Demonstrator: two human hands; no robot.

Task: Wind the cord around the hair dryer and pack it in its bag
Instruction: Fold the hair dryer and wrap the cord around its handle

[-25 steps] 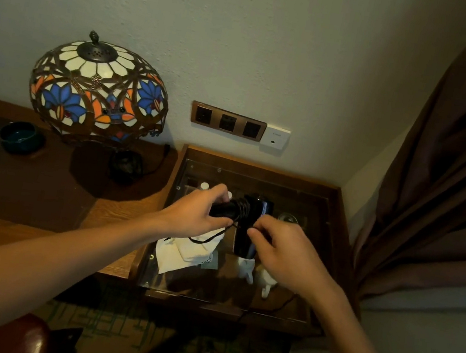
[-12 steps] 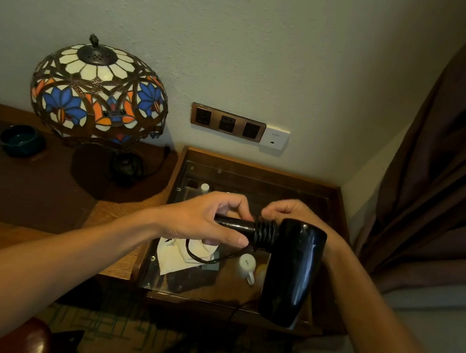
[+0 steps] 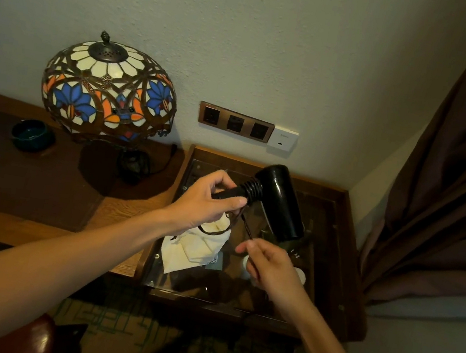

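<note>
We are holding one glossy black plastic hair dryer (image 3: pixel 278 202) above the glass-topped wooden desk (image 3: pixel 344 256), our left hand (image 3: pixel 209 200) closed around its handle. At five o'clock, our right hand (image 3: pixel 269 264) is pinching its thin black cord (image 3: pixel 247 229). One cream cloth bag (image 3: pixel 195 247) is lying at seven o'clock.

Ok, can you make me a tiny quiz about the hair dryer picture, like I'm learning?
1. True or false: the cord is already wound in coils around the hair dryer handle.
2. Which hand holds the handle? A) left hand B) right hand
3. Fill in: the white bag lies on the ___-topped table.

Key: 1 true; 2 A; 3 glass.
</note>
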